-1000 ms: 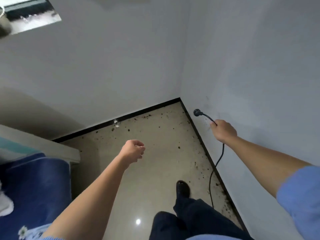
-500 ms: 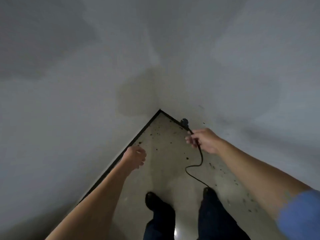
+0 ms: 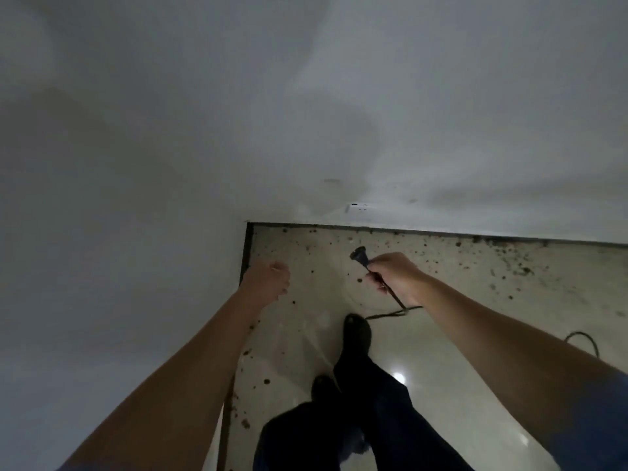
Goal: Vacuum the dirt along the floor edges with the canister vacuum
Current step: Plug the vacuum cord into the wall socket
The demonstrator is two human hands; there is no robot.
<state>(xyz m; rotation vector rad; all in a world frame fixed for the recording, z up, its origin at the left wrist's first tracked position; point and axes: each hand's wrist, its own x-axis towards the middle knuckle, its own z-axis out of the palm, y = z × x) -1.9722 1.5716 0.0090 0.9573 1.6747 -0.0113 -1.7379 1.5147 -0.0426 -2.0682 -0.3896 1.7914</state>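
The left hand (image 3: 266,280) reaches forward beside the left wall, fingers curled in on an empty palm. At 1 o'clock from it, the right hand (image 3: 396,277) clenches a black power cord (image 3: 385,314) just behind its plug (image 3: 359,257), which points toward 11 o'clock. The cord trails back toward 4 o'clock. Below, black shoes (image 3: 356,329) stand on the glossy beige floor (image 3: 458,317). Dirt (image 3: 516,266) speckles the floor along the dark baseboard (image 3: 441,232) from 12 to 3 o'clock and down the left edge at 7. A white wall socket (image 3: 360,208) sits low on the grey wall (image 3: 306,113) at 12 o'clock.
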